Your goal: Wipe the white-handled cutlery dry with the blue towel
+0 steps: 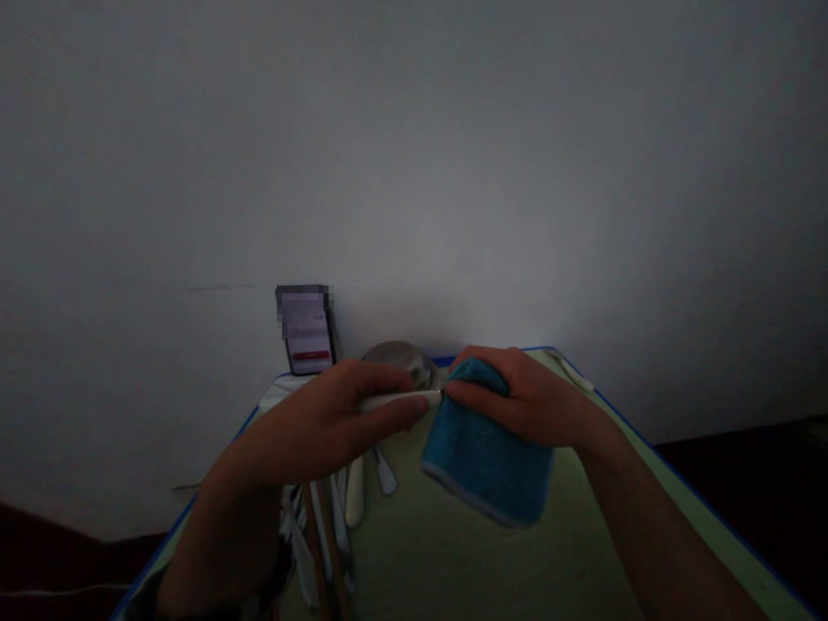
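Note:
My left hand point(362, 414) is closed round the white handle point(394, 399) of a utensil, held level above the table. The utensil's far end goes into a blue cloth point(492, 461), so I cannot make out its kind. Pinched round that cloth, my right hand point(517, 388) is closed, and the cloth's lower part hangs down below it. Behind the hands stands a round metal bowl point(392, 352), partly covered by my left fingers. Under my left forearm lie several utensils, among them a pale handle point(355, 492) and a small metal handle end point(386, 474).
A phone point(309, 332) leans upright against the wall at the table's back left. Long brown sticks point(316, 543) lie among the utensils on the left. Along the back right edge rests a slim white utensil point(573, 371). The greenish table point(440, 561) has a blue rim.

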`<state>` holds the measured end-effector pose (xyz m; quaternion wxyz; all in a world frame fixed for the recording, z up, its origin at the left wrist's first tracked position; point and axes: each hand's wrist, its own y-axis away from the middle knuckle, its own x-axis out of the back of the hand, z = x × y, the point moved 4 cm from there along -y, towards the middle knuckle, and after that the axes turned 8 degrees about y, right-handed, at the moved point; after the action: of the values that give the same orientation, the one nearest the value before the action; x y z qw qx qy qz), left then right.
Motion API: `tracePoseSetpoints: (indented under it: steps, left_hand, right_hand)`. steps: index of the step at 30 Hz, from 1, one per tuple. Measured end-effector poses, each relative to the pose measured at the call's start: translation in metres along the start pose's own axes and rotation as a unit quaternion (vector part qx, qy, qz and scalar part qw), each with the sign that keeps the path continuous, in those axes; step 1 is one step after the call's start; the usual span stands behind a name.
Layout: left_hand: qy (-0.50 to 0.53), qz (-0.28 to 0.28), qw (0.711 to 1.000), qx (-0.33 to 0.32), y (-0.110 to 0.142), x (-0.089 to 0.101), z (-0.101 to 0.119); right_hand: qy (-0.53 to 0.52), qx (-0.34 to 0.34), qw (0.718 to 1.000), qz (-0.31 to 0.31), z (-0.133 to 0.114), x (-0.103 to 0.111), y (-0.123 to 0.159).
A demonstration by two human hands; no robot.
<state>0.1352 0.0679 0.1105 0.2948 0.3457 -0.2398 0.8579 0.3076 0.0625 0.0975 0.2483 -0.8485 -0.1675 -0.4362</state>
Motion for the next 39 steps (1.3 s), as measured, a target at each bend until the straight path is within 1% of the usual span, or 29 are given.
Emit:
tracePoseSetpoints:
  steps: [9,15,19,21,26,31,35,39]
  left_hand:
    - [0.028,-0.005,1.0,0.011,0.0,-0.002,-0.006]
    - [0.033,0.016,0.999,0.018,0.002,-0.001,-0.011]
    - [0.028,0.026,0.999,0.027,0.003,-0.001,-0.013]
    - [0.025,0.021,0.999,0.032,0.003,-0.001,-0.012]
    - [0.049,-0.013,0.998,0.026,0.0,-0.003,-0.005]
    - [0.037,0.017,0.999,0.026,-0.002,-0.001,-0.001]
    - [0.034,0.003,0.999,0.019,-0.005,-0.001,0.002]
    - [0.031,0.007,0.999,0.009,-0.006,0.0,0.004]
  right_hand:
    - [-0.013,0.019,1.0,-0.014,-0.001,0.002,0.0]
    - [-0.005,0.03,0.999,0.014,-0.003,0.005,0.0]
    - [-0.004,0.028,0.999,0.02,-0.003,0.004,0.001]
    - [-0.005,0.024,1.0,0.018,-0.002,0.004,0.001]
    - [-0.004,0.02,1.0,0.023,-0.002,0.004,-0.001]
    - [-0.011,0.014,1.0,0.025,-0.002,0.004,0.001]
    - [-0.011,0.003,0.999,0.034,-0.003,0.005,0.001]
    - [-0.004,0.003,0.999,0.037,-0.003,0.005,0.0]
